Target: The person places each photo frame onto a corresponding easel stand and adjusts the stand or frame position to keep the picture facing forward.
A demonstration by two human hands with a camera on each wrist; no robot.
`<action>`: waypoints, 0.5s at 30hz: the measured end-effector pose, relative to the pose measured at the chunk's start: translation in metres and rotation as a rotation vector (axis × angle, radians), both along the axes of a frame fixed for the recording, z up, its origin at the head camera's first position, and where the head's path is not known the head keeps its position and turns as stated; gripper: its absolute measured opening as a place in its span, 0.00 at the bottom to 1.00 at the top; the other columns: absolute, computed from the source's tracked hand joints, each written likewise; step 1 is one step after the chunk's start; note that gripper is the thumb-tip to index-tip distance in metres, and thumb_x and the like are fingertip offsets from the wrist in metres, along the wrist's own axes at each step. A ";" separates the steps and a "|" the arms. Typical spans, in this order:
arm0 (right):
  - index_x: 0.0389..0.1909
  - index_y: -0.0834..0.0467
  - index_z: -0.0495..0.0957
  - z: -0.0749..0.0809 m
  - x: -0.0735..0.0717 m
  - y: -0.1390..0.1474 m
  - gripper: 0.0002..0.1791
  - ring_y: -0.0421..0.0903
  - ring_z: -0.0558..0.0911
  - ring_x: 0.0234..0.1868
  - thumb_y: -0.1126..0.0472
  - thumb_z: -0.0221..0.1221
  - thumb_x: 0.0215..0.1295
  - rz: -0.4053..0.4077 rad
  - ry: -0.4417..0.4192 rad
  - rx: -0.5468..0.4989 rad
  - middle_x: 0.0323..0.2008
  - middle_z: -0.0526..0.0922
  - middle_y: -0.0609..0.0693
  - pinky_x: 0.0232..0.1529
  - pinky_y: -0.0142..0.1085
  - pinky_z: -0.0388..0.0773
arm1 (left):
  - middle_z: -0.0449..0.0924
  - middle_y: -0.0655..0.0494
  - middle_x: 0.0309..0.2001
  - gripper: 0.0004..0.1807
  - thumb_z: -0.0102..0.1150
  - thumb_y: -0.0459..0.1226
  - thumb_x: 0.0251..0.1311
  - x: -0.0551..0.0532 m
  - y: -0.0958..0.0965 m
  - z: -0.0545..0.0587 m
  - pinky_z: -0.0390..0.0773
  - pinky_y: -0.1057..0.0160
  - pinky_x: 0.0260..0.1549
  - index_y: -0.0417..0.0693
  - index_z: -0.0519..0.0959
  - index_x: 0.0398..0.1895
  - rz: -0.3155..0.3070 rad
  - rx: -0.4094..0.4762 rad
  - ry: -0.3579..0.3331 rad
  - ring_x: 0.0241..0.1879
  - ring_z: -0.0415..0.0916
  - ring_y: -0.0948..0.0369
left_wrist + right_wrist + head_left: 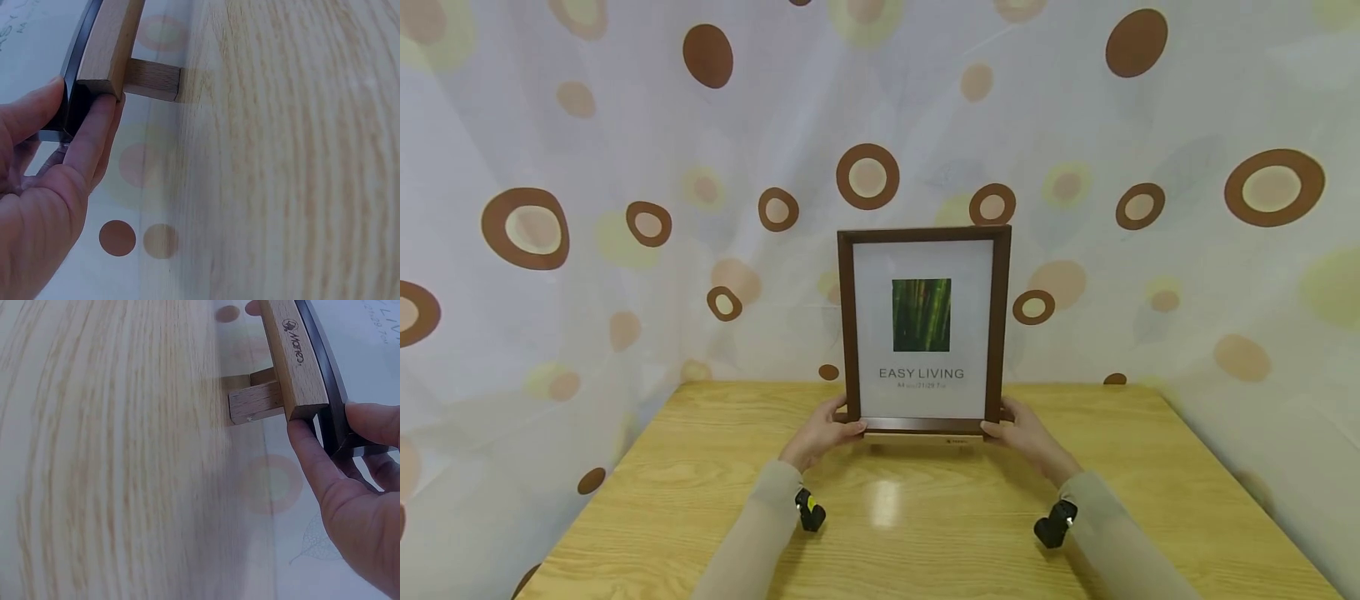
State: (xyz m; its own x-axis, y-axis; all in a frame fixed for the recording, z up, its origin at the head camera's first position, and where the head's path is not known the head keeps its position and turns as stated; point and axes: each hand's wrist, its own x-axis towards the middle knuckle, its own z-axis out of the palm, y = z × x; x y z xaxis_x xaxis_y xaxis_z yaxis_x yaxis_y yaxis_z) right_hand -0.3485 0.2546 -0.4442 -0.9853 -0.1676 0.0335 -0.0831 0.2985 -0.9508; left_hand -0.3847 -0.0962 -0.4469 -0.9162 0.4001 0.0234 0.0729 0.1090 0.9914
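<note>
A dark brown picture frame [848, 325] stands upright in the middle of the head view, with a green bamboo picture and the words EASY LIVING behind its pane. Below its bottom edge runs a light wooden stand [917, 439] on short feet. My left hand [826, 431] grips the frame's lower left corner, thumb on the front. At the lower right corner my right hand [1021, 435] grips it the same way. In both wrist views a finger touches the end of the stand's bar [103, 56], and the right wrist view shows a printed logo on that bar [294, 356].
The light wood table [880, 533] spreads around the stand and reflects light in front of it. Behind and at both sides hangs a white curtain [775, 100] with brown and beige spots. A small black camera is strapped to each wrist.
</note>
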 end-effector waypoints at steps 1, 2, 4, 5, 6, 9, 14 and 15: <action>0.73 0.66 0.55 0.000 0.000 0.000 0.33 0.61 0.72 0.63 0.66 0.55 0.71 0.006 -0.003 0.002 0.67 0.63 0.70 0.57 0.43 0.79 | 0.72 0.34 0.59 0.35 0.59 0.28 0.65 0.000 0.000 -0.001 0.80 0.55 0.53 0.43 0.59 0.74 0.003 0.004 -0.008 0.54 0.78 0.50; 0.73 0.67 0.53 0.000 0.000 0.000 0.34 0.61 0.72 0.63 0.66 0.55 0.71 0.018 -0.002 -0.002 0.67 0.62 0.70 0.57 0.43 0.79 | 0.71 0.34 0.59 0.34 0.58 0.28 0.65 0.000 0.000 -0.001 0.80 0.55 0.54 0.43 0.60 0.74 0.003 0.009 -0.008 0.54 0.78 0.49; 0.74 0.65 0.53 0.000 0.000 0.000 0.35 0.60 0.73 0.63 0.65 0.56 0.71 0.024 -0.004 -0.016 0.67 0.62 0.69 0.57 0.42 0.79 | 0.72 0.34 0.59 0.33 0.58 0.29 0.65 0.001 -0.001 -0.002 0.80 0.54 0.54 0.43 0.61 0.73 0.011 0.008 0.003 0.54 0.78 0.49; 0.74 0.65 0.53 0.000 0.000 0.000 0.35 0.60 0.73 0.63 0.65 0.56 0.71 0.030 -0.002 -0.020 0.67 0.62 0.69 0.57 0.42 0.79 | 0.72 0.34 0.59 0.32 0.58 0.29 0.66 0.000 -0.001 -0.002 0.80 0.53 0.54 0.43 0.62 0.73 0.014 0.006 0.010 0.54 0.78 0.49; 0.74 0.65 0.52 0.001 0.000 0.000 0.35 0.61 0.73 0.63 0.64 0.56 0.71 0.044 0.002 -0.020 0.67 0.62 0.70 0.57 0.43 0.79 | 0.73 0.34 0.59 0.32 0.58 0.30 0.66 0.000 -0.001 -0.002 0.80 0.52 0.54 0.43 0.62 0.72 0.019 0.002 0.012 0.54 0.78 0.49; 0.75 0.65 0.50 0.003 0.001 0.003 0.38 0.64 0.70 0.65 0.61 0.57 0.71 0.072 0.004 -0.009 0.69 0.59 0.70 0.60 0.47 0.77 | 0.74 0.37 0.59 0.33 0.61 0.36 0.65 0.002 -0.003 -0.002 0.79 0.49 0.55 0.44 0.63 0.72 0.039 -0.053 0.044 0.54 0.78 0.50; 0.78 0.63 0.41 0.015 0.009 0.014 0.46 0.68 0.51 0.74 0.46 0.54 0.73 0.075 0.025 0.172 0.76 0.47 0.67 0.69 0.62 0.59 | 0.74 0.40 0.62 0.38 0.61 0.49 0.64 0.007 -0.010 0.000 0.75 0.45 0.58 0.47 0.61 0.73 0.112 -0.155 0.099 0.60 0.74 0.48; 0.78 0.61 0.38 0.018 0.011 0.016 0.47 0.69 0.48 0.75 0.44 0.53 0.73 0.067 0.031 0.219 0.76 0.45 0.67 0.69 0.64 0.56 | 0.73 0.39 0.63 0.38 0.60 0.51 0.65 0.009 -0.012 0.002 0.73 0.44 0.60 0.47 0.61 0.74 0.126 -0.178 0.113 0.62 0.72 0.46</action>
